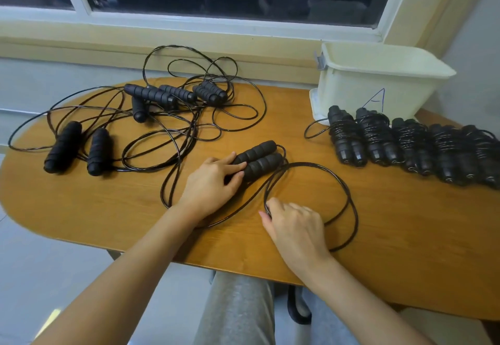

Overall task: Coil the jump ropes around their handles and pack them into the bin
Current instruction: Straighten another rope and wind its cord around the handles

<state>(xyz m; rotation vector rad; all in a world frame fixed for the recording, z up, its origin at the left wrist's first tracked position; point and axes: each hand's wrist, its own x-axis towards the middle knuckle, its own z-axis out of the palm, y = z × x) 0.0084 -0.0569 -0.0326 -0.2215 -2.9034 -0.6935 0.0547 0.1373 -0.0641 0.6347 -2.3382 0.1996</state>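
Two black foam handles (259,159) of one jump rope lie side by side at the table's middle. My left hand (212,182) holds their near ends, fingers curled over them. That rope's black cord (343,190) loops on the table to the right. My right hand (295,225) pinches this cord at its near left bend. Several coiled ropes (411,147) lie in a row at the right. The cream bin (378,85), marked with a blue A, stands behind them.
Several uncoiled ropes with black handles (162,96) lie tangled on the left and back of the wooden table (405,236). Two more handles (78,150) lie at the far left. A window sill runs behind the table. My grey-trousered legs are below the near edge.
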